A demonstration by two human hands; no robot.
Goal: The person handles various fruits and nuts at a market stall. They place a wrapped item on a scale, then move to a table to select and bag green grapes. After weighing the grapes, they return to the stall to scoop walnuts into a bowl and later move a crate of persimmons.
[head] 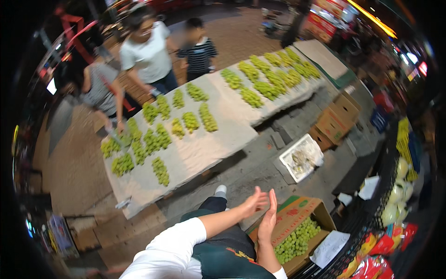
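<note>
My left hand [256, 203] and my right hand [268, 221] are raised in front of my body, palms turned towards each other with a narrow gap between. Neither holds anything, and the left one is slightly blurred. Just beyond and partly behind my right hand stands an open cardboard box [296, 217] with printing on its flap. Loose-looking bunches of green grapes [296, 240] fill it. Ahead of me a long cloth-covered table [216, 150] bears several bunches of green grapes [161, 171] at its left end and more grape bunches [266, 90] at the right.
A white foam box [296, 178] with scraps sits on the floor, near cardboard cartons [338, 117]. Wrapped pale round produce [397, 195] and red packets [374, 268] lie on the right. Across the table, one person [101, 83] handles a plastic bag; two others [148, 52] stand nearby.
</note>
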